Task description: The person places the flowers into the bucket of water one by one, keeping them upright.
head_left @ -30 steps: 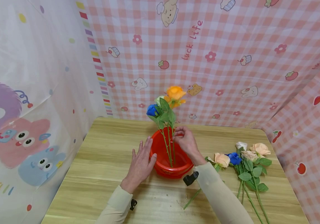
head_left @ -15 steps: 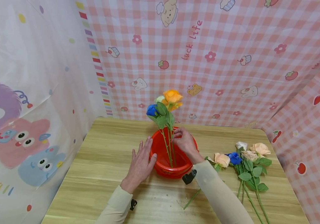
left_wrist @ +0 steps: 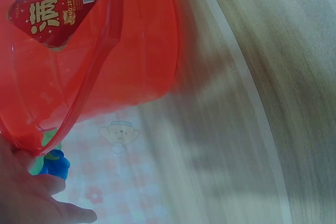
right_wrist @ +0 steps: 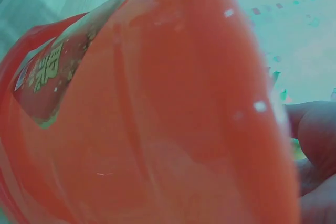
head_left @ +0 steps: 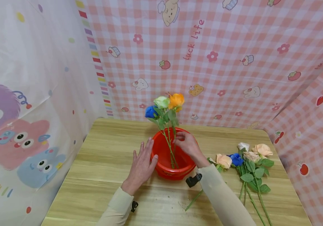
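A red plastic bucket [head_left: 175, 174] stands on the wooden table, holding a blue rose [head_left: 151, 111], a pale green rose [head_left: 161, 102] and an orange rose [head_left: 176, 100] on long green stems. My right hand [head_left: 189, 146] reaches over the bucket's right side and pinches the orange rose's stem. Against the left rim lies my left hand [head_left: 141, 166], its fingers straight. The left wrist view shows the bucket's label [left_wrist: 52, 11] and the left fingers [left_wrist: 52, 192] at the rim. Bucket wall fills most of the right wrist view, with the right hand [right_wrist: 317, 150] partly visible beyond.
To the right lie several loose roses: peach ones [head_left: 263, 150], a white one [head_left: 243, 146] and a blue rose [head_left: 237, 159]. One stem [head_left: 193, 201] runs under the right forearm. Water drops dot the table near the front. A checked cloth [head_left: 218, 78] hangs behind.
The orange rose has dropped and turned, its head now beside the pale green rose, which shows more fully. The right hand has shifted slightly with the stem; the left hand stays still.
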A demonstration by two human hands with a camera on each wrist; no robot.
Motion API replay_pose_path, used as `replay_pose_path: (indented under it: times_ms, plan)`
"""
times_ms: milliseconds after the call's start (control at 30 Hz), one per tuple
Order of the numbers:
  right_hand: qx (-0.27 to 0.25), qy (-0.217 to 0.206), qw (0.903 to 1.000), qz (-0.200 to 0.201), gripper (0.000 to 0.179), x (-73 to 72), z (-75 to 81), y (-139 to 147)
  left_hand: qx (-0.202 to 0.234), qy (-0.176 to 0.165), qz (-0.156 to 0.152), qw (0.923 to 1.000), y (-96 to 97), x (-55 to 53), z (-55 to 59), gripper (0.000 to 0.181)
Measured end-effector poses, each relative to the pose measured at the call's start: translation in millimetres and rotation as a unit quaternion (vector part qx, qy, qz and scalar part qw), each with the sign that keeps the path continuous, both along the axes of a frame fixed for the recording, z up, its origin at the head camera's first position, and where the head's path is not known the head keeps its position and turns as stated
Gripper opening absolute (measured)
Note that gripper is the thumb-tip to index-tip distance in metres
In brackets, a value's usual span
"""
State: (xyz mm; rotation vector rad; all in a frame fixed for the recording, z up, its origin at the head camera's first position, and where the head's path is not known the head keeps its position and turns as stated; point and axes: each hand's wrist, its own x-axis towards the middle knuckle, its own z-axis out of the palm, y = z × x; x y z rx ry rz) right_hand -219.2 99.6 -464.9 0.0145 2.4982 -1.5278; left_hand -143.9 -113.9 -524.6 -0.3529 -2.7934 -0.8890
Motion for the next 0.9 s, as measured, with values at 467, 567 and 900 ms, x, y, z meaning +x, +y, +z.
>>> replay_pose_path:
  times_ms: [467, 567, 900]
  plan:
    - [-0.023, 0.057, 0.9979, -0.022, 0.049, 21.7, 19.9, 21, 0.003, -0.006, -0.002, 1.0000, 0.2, 0.1, 2.8, 0.065]
    - [-0.045, 0.082, 0.9947, -0.043, 0.045, 26.7, 22.6, 29, 0.001, -0.011, -0.003, 0.9999, 0.2, 0.2, 3.9, 0.065]
    - [-0.128, 0.116, 0.9781, -0.115, 0.040, 48.6, 24.6, 59, 0.006, -0.009, -0.002, 0.9999, 0.6, -0.3, 1.2, 0.065]
